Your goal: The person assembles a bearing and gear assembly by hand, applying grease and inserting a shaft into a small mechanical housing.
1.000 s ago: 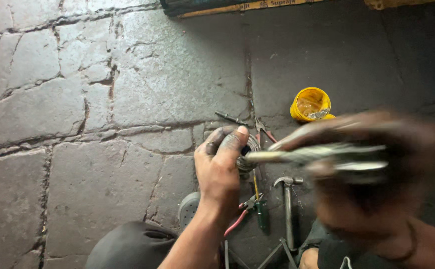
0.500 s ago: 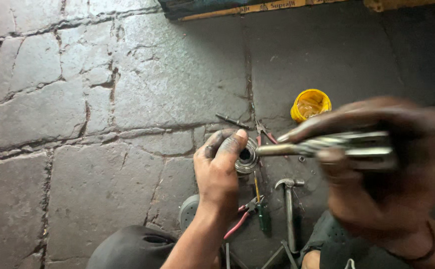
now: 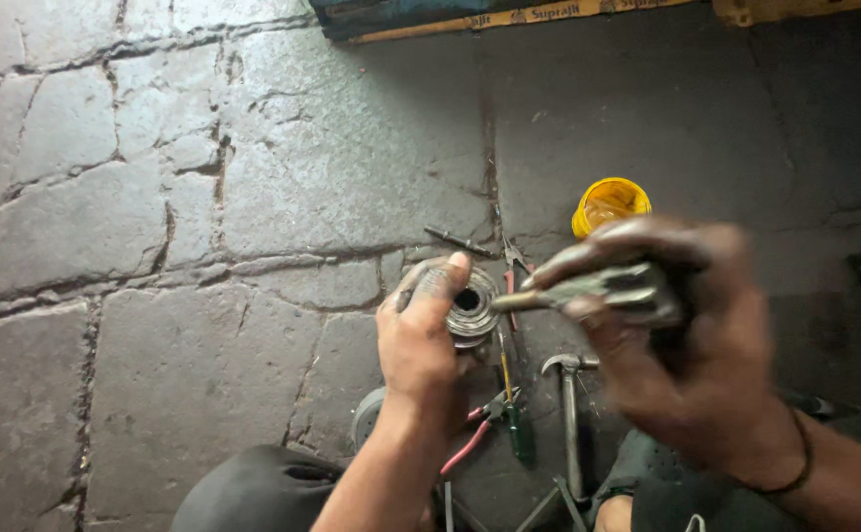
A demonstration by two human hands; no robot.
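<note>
a: where's the part right now?

b: the left hand [image 3: 421, 340] is wrapped around a round ribbed metal part [image 3: 472, 307], holding it up over the stone floor [image 3: 204, 246] with the open bore facing the right. fingers and thumb are closed tight on it.

a: and the other hand?

b: the right hand [image 3: 682, 355] is closed around a metal plier-like tool [image 3: 598, 291], its tip pointing at the bore and just beside it. that hand is blurred, so i can't tell exactly how the tool's tip sits against the part.

a: what could go wrong?

b: i'd judge the tip could skid off the greasy rim and jab the left thumb, which sits right at the edge of the bore. both hands look oily, so the part could also twist or drop out of the grip.

a: drop onto what?

b: straight down onto the tools below: a hammer [image 3: 568, 414], red-handled pliers [image 3: 480, 433], a green-handled screwdriver [image 3: 511, 409]. a small piece falling out could roll into a crack between the stones. the yellow tub [image 3: 610, 204] stands well apart, so it's not at risk.
</note>
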